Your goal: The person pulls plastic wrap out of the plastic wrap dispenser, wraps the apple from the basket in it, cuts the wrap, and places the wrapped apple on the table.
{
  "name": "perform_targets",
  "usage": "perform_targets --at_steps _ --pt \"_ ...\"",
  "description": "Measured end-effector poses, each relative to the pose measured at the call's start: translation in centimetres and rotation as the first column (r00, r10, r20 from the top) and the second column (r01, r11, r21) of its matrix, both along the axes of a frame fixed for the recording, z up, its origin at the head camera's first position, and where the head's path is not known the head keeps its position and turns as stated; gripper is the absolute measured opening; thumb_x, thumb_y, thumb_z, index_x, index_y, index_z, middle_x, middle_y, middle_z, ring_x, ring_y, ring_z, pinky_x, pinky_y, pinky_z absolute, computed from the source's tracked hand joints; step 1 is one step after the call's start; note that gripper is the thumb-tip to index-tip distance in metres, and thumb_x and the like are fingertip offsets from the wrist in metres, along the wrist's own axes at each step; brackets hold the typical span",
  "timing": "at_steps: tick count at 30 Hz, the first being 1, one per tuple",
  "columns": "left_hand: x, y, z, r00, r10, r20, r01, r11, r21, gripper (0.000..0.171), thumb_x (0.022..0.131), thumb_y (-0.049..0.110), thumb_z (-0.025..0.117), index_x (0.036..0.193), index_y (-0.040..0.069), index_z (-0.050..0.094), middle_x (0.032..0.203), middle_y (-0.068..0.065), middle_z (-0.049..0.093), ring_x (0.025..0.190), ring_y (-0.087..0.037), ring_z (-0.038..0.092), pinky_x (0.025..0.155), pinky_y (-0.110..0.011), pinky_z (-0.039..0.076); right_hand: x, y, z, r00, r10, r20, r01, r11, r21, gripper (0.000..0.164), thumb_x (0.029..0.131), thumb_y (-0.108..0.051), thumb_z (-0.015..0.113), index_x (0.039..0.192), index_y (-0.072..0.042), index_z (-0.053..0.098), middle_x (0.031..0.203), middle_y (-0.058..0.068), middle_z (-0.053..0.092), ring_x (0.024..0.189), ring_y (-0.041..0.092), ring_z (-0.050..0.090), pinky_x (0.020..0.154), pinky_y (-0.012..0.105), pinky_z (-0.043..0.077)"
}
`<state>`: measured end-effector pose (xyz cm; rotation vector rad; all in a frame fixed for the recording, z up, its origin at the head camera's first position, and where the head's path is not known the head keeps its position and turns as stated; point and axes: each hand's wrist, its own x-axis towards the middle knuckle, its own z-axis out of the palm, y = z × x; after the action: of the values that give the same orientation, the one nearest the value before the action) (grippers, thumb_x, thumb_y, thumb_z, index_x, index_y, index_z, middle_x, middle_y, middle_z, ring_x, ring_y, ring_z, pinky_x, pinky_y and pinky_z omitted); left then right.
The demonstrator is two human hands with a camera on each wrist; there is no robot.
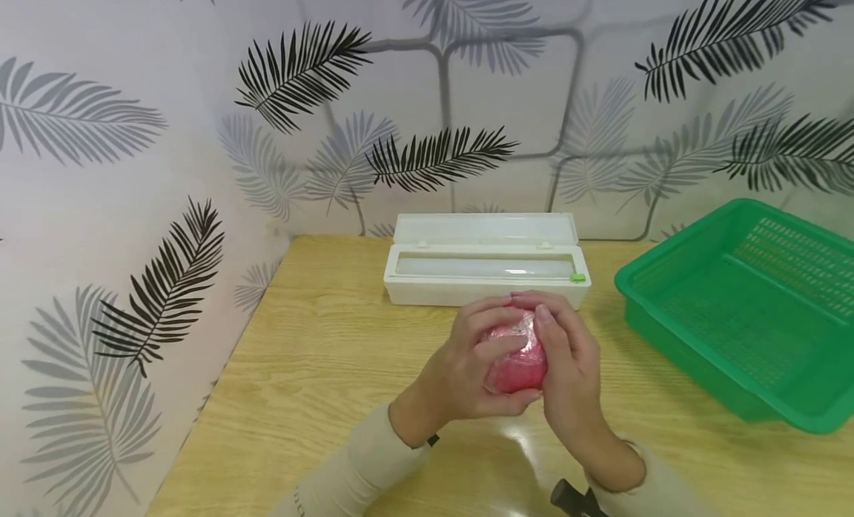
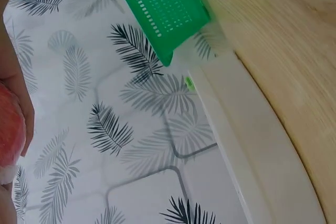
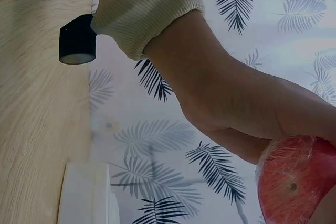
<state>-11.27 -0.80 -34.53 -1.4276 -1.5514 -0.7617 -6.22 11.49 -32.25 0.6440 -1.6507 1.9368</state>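
A round red fruit (image 1: pixel 517 361), wrapped in shiny cling film, is held between both hands above the table. My left hand (image 1: pixel 467 361) curls round its left side, fingers over the top and thumb below. On the other side my right hand (image 1: pixel 567 354) cups the fruit, its fingertips near the left hand's. In the right wrist view the wrapped fruit (image 3: pixel 291 182) shows wrinkled film and a small brown spot. Only its edge shows in the left wrist view. Behind the hands stands a white cling film dispenser (image 1: pixel 487 291) with its lid up and a roll inside.
A green plastic basket (image 1: pixel 680 354) with perforated sides stands at the right of the wooden table (image 1: pixel 300 369). A small green slider (image 1: pixel 577 278) sits at the dispenser's right end. Leaf-patterned wall covering (image 1: pixel 400 94) rises behind the table and along its left.
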Motion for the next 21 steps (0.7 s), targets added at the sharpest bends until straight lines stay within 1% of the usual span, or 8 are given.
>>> perform_targets --at_steps 2,4,6,8,10,15,19,21 --pt "0.2 0.0 0.0 0.999 0.003 0.047 -0.004 1.000 0.020 0.051 0.076 0.035 0.062 0.106 0.002 0.036 0.111 -0.021 0.037 0.103 -0.037 0.041 0.091 -0.037 0.039 0.2 -0.2 0.4 1.000 0.014 -0.018 -0.013 1.000 0.012 0.025 0.091 0.007 0.030 0.107 0.014 0.047 0.110 0.027 0.049 0.101 0.029 0.050 0.078 0.029 0.049" --pt "0.6 0.1 0.1 0.985 -0.042 0.165 0.031 0.997 0.068 0.046 0.082 0.035 0.054 0.105 0.000 0.036 0.110 -0.022 0.037 0.103 -0.036 0.041 0.088 -0.034 0.042 0.2 -0.4 0.7 0.997 0.025 -0.078 -0.022 0.999 0.038 0.024 0.089 0.009 0.030 0.107 0.016 0.044 0.114 0.030 0.045 0.105 0.031 0.047 0.081 0.029 0.047" --pt "1.2 0.2 0.4 0.947 -0.122 0.296 0.078 0.985 0.156 0.044 0.085 0.033 0.049 0.104 -0.004 0.035 0.109 -0.024 0.036 0.102 -0.035 0.042 0.084 -0.033 0.046 0.1 -0.7 0.8 0.984 0.010 -0.176 0.005 0.996 0.084 0.024 0.089 0.005 0.032 0.105 0.018 0.043 0.117 0.031 0.044 0.111 0.035 0.043 0.086 0.030 0.045" --pt "1.9 0.4 0.9 0.889 -0.222 0.401 0.116 0.956 0.270 0.043 0.086 0.030 0.047 0.102 -0.009 0.035 0.106 -0.026 0.037 0.100 -0.035 0.044 0.078 -0.033 0.049 -0.1 -0.9 0.7 0.956 -0.021 -0.292 0.059 0.991 0.123 0.026 0.090 -0.002 0.036 0.103 0.019 0.043 0.118 0.032 0.043 0.114 0.039 0.039 0.090 0.033 0.042" --pt "2.6 0.7 1.3 0.851 -0.279 0.446 0.117 0.927 0.356 0.042 0.086 0.026 0.046 0.099 -0.012 0.035 0.103 -0.026 0.038 0.097 -0.034 0.046 0.074 -0.035 0.051 -0.3 -1.2 0.6 0.919 -0.066 -0.389 0.131 0.981 0.144 0.033 0.091 -0.013 0.041 0.100 0.018 0.045 0.118 0.031 0.044 0.115 0.043 0.037 0.093 0.037 0.039" --pt "3.6 1.2 1.9 0.809 -0.316 0.495 0.063 0.885 0.462 0.038 0.087 0.021 0.044 0.096 -0.015 0.035 0.098 -0.026 0.040 0.094 -0.031 0.047 0.070 -0.036 0.052 -0.9 -1.6 0.2 0.846 -0.132 -0.517 0.234 0.962 0.137 0.036 0.091 -0.020 0.045 0.096 0.015 0.052 0.107 0.027 0.052 0.110 0.044 0.042 0.094 0.041 0.037" --pt "3.8 1.4 1.7 0.771 -0.336 0.541 0.044 0.875 0.482 0.035 0.088 0.016 0.043 0.098 -0.016 0.034 0.097 -0.025 0.039 0.091 -0.030 0.049 0.065 -0.034 0.052 -1.3 -1.5 0.0 0.831 -0.136 -0.539 0.234 0.965 0.118 0.031 0.091 -0.011 0.041 0.094 0.017 0.053 0.099 0.027 0.054 0.100 0.037 0.049 0.091 0.038 0.040" --pt "3.7 1.4 1.6 0.745 -0.329 0.580 0.036 0.888 0.459 0.033 0.089 0.014 0.043 0.100 -0.015 0.034 0.098 -0.025 0.039 0.089 -0.028 0.050 0.063 -0.032 0.052 -1.4 -1.4 -0.2 0.845 -0.146 -0.514 0.238 0.964 0.118 0.030 0.090 -0.010 0.040 0.095 0.017 0.053 0.097 0.027 0.055 0.097 0.034 0.051 0.089 0.035 0.042"
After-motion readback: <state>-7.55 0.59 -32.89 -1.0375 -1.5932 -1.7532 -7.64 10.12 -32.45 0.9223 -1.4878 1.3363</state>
